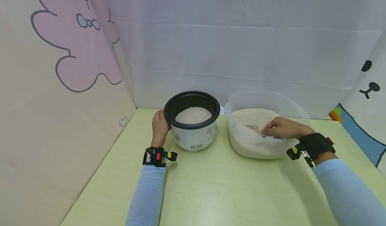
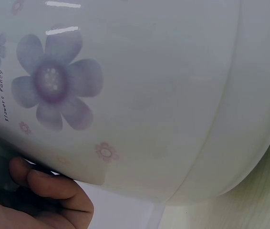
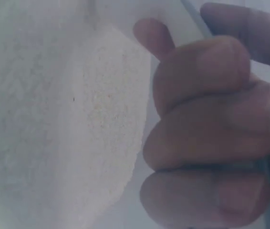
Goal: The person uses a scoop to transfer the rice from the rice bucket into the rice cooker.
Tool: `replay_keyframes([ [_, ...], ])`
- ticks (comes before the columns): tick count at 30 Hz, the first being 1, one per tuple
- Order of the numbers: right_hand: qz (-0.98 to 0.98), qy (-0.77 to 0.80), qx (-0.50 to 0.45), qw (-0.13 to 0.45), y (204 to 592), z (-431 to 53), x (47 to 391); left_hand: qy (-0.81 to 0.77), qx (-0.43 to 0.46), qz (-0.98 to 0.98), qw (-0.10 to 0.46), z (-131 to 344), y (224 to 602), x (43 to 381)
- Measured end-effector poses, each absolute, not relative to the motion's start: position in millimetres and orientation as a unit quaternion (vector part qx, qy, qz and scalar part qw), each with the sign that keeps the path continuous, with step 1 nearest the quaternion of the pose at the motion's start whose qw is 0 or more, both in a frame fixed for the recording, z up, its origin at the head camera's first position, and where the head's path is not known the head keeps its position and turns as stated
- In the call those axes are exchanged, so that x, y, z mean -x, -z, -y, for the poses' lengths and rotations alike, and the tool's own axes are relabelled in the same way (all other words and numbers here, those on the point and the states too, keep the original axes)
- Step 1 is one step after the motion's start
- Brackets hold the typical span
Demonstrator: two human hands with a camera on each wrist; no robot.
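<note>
A white rice cooker [image 1: 193,137] with printed flowers stands lidless on the table, white rice [image 1: 193,115] inside its dark pot. My left hand [image 1: 160,127] grips the cooker at its left side, just below the dark rim. In the left wrist view curled fingers [image 2: 54,186] show beside the flowered wall. To the right is a translucent plastic tub [image 1: 241,145] holding more rice [image 1: 256,114]. Within the tub my right hand [image 1: 284,128] holds a clear scoop [image 1: 254,128] by its handle. Bent fingers [image 3: 206,138] fill much of the hazy right wrist view.
Both vessels rest on a pale green table [image 1: 211,185] near its back edge. A white curtain [image 1: 241,51] hangs right behind them. At the left rises a sheet with a pink cartoon bear [image 1: 87,48]. Another printed figure is at the far right.
</note>
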State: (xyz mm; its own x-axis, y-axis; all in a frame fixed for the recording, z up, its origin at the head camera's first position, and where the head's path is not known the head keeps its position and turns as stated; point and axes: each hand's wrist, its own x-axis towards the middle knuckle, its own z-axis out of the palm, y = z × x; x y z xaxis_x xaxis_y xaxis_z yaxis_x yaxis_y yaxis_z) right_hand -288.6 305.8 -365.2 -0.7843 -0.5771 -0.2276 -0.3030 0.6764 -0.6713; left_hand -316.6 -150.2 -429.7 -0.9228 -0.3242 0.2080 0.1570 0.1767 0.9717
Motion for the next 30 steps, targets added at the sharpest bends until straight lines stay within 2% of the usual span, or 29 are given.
replay_keyframes([
  [8, -0.859, 0.379, 0.243, 0.244, 363.4, -313.3, 288.3, 0.637, -0.063, 0.745, 0.186, 149.8, 430.0, 316.3],
  [30, -0.88, 0.382, 0.206, 0.192, 359.9, -311.7, 282.3, 0.637, -0.062, 0.746, 0.186, 150.6, 430.8, 318.8],
])
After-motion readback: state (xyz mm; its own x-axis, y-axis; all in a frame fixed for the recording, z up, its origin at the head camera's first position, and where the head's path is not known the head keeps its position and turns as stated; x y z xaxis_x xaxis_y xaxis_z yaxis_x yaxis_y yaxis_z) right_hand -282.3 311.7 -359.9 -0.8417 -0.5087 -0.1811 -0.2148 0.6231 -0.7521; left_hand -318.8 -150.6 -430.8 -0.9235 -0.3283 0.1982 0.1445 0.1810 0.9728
